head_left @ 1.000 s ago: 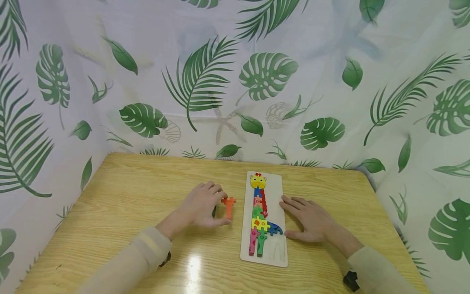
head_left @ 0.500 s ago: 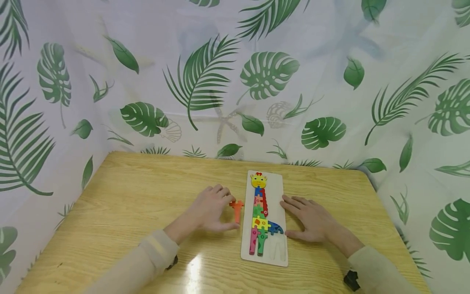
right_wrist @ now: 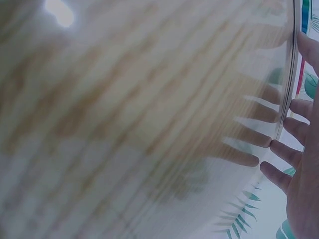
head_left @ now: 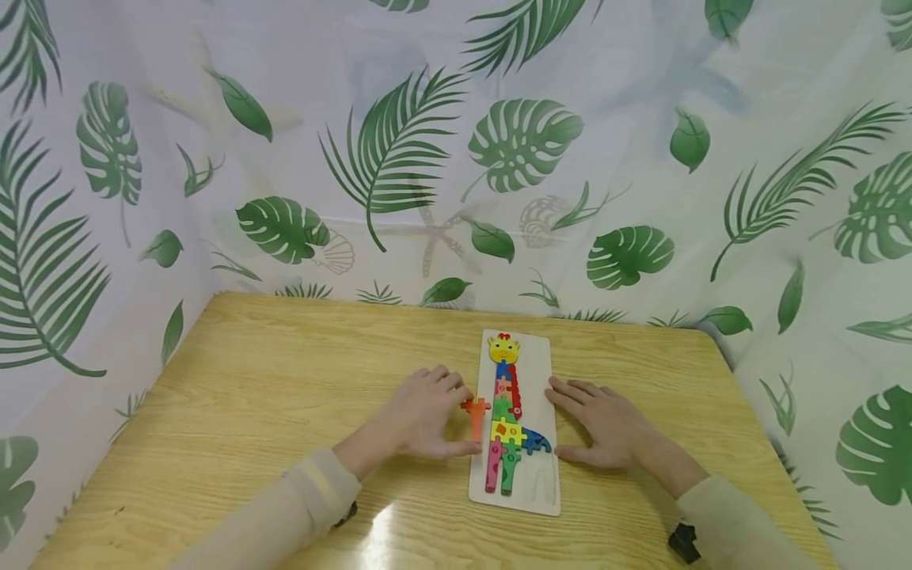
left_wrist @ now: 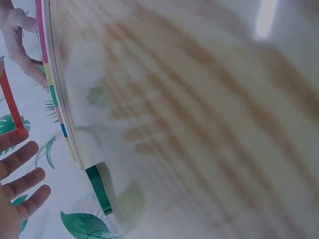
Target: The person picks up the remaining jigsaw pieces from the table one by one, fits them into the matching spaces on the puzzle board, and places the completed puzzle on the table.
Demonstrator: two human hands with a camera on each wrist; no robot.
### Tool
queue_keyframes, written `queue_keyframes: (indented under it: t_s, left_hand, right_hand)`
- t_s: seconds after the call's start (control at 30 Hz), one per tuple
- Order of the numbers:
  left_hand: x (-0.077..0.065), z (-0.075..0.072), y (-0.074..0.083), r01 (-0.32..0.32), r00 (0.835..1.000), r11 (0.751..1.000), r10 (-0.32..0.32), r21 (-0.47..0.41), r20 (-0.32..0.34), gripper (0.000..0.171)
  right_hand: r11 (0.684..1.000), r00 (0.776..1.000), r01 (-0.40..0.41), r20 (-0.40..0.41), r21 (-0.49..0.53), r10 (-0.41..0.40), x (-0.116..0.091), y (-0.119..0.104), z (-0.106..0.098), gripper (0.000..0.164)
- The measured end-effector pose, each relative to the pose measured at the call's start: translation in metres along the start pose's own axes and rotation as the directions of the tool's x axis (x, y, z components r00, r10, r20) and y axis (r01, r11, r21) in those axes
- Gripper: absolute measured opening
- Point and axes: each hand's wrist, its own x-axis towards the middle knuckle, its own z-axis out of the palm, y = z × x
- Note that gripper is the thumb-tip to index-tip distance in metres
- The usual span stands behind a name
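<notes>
My left hand [head_left: 427, 416] pinches an orange puzzle piece [head_left: 476, 423] between thumb and fingers, just over the left edge of a pale giraffe puzzle board [head_left: 534, 376]. In the left wrist view the orange piece [left_wrist: 12, 104] spans thumb to fingertip, with the other fingers spread. The board holds a yellow head [head_left: 503, 349], a colourful neck, a yellow body piece [head_left: 507, 431], a blue piece [head_left: 536, 441] and pink and green legs. A leg-shaped recess [head_left: 543, 484] shows at lower right. My right hand [head_left: 602, 423] rests with extended fingers against the board's right edge.
A dark green piece [left_wrist: 99, 189] lies on the table left of the board, hidden behind my left hand in the head view. The wooden table [head_left: 285, 372] is glossy. A leaf-printed curtain [head_left: 427, 158] surrounds its back and sides.
My left hand has moved right with the orange piece, from beside the board to over its left edge. The green piece under that hand is now out of the head view. My right hand stays put.
</notes>
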Motion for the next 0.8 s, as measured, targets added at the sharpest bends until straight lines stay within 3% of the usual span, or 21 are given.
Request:
queue_keyframes:
  t_s: [0.27, 0.8]
  left_hand:
    - [0.005, 0.002, 0.011, -0.024, 1.0, 0.999, 0.024, 0.023, -0.001, 0.079]
    - [0.016, 0.003, 0.035, -0.025, 0.995, 1.0, 0.025, -0.005, 0.096, 0.078]
  right_hand:
    - [1.0, 1.0, -0.001, -0.006, -0.004, 0.001, 0.0, 0.001, 0.0, 0.095]
    - [1.0, 1.0, -0.007, 0.001, -0.004, 0.007, 0.0, 0.002, 0.002, 0.095]
